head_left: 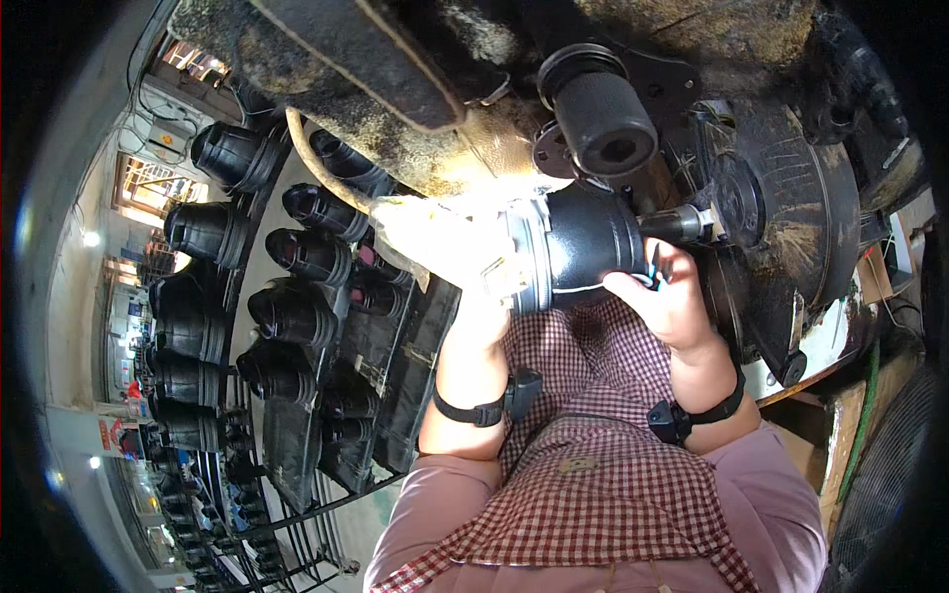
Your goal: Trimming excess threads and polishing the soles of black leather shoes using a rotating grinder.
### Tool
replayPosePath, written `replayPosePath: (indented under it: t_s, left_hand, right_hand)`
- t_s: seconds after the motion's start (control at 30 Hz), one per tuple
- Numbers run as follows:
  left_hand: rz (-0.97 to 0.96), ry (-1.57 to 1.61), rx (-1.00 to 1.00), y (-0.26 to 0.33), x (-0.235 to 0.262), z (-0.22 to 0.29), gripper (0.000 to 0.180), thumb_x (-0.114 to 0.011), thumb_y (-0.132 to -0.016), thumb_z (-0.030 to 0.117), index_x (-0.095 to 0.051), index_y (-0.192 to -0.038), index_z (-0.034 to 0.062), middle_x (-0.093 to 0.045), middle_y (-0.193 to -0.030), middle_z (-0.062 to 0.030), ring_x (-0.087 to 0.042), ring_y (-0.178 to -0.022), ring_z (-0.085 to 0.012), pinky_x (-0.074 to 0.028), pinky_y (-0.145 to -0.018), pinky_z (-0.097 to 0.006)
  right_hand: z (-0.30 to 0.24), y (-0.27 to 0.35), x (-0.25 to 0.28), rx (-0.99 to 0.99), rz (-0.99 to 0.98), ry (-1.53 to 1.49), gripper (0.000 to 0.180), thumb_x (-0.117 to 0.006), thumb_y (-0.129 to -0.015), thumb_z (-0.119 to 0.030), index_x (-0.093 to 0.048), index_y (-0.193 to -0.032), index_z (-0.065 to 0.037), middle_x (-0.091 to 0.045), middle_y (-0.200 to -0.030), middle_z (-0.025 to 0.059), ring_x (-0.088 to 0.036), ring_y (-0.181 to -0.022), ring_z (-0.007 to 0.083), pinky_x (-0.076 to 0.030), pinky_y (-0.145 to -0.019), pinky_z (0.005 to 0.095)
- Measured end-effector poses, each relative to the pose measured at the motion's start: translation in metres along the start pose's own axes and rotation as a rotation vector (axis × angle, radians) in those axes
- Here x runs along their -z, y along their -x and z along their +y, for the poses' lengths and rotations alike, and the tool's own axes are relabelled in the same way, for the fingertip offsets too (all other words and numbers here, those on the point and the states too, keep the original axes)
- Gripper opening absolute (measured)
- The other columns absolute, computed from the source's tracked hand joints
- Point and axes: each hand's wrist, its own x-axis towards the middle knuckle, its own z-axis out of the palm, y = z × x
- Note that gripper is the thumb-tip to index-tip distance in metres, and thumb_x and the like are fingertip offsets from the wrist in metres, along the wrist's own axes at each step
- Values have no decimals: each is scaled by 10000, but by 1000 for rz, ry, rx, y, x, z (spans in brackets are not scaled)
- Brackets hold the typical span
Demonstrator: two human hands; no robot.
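Note:
A glossy black shoe or boot (583, 247) with a ribbed grey sole edge (531, 255) lies sideways in front of me, under the machine. My right hand (670, 301) is closed on its right end, with the thumb on the near side and fingers curled behind. A thin pale-blue piece shows by that thumb. My left hand (482, 318) reaches up to the sole side, its fingers hidden behind a brightly lit pale cover (445, 232) and lost in glare. Just right of the shoe, a metal spindle (674, 225) leads to a dark round disc (737, 200).
A black cylinder (605, 124) of the machine hangs above the shoe. Dark machine housing (801, 198) stands at the right. Racks at the left carry several black boots (292, 311). A green hose (858, 420) runs down at the lower right.

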Motion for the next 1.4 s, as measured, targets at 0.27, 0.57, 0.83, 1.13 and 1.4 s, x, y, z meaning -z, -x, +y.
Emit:
replayPosePath:
  t_s: [0.27,0.57,0.83,1.13,1.4]
  left_hand:
    - [-90,162,116,-10,16,-13,457,-556,-940,267,-465,-1293,-8,-569,-1204,-120,-616,-1015,-168,-547,-798,-270]
    - [-84,-11,38,9,29,-28,514,-476,-963,413,-512,-1271,4,-604,-1158,-100,-598,-1035,-184,-487,-896,-331]
    - [-22,-103,138,56,9,-18,547,-521,-926,172,-335,-1400,-27,-481,-1312,-169,-468,-1215,-229,-362,-1029,-367]
    - [-170,-499,-163,95,-11,10,920,-566,-605,-5,-200,-1443,-101,-235,-1496,-285,-204,-1414,-393,-143,-1150,-426]
    - [8,-201,-130,76,-20,1,794,-547,-674,68,-299,-1407,-110,-419,-1397,-241,-397,-1311,-308,-270,-1099,-378]
  right_hand:
    - [3,-12,0,19,122,-36,134,-697,-828,-6,-571,-784,6,-522,-686,-41,-434,-609,36,-367,-554,201]
    - [3,-2,10,147,94,231,334,-701,-806,22,-401,-674,-41,-345,-633,-45,-319,-573,47,-290,-500,225]
    - [-10,6,12,158,80,334,261,-674,-838,-14,-456,-695,-13,-389,-628,-43,-343,-571,57,-316,-518,237]
    - [4,-8,13,62,82,98,256,-570,-939,-100,-438,-728,-37,-347,-660,-48,-342,-639,32,-310,-574,220]
    - [68,-13,27,335,333,593,252,-434,-978,-102,-621,-1113,0,-635,-1084,188,-611,-1002,295,-449,-874,354]
